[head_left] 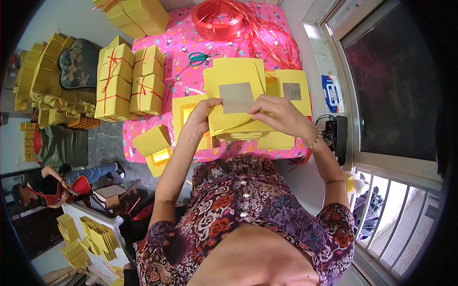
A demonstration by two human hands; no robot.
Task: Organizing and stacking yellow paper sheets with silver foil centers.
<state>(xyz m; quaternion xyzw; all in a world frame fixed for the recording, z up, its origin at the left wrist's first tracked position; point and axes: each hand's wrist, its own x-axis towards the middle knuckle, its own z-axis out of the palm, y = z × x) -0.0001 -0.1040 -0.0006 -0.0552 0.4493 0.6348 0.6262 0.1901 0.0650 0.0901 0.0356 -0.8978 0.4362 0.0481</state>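
Note:
In front of me is a stack of yellow joss paper (229, 69), its top sheet bearing a silver-grey square. My left hand (200, 117) is closed on the stack's left edge, thumb on top and fingers mostly hidden underneath. On the right side, the bent fingers of my right hand (281, 114) are closed at the lower right of the sheets, which fan slightly there; the exact grip is partly hidden. More joss paper lies beside and under the stack, including a piece with a silver square (293, 78) on the right and gold-marked sheets (179, 102) on the left.
Bundles tied with red string (114, 86) stand on the pink patterned table cover (179, 47). Green-handled scissors (198, 58) and a coil of red plastic strapping (217, 24) lie farther back. A window (396, 86) is on the right. Another person (57, 186) sits at the far left.

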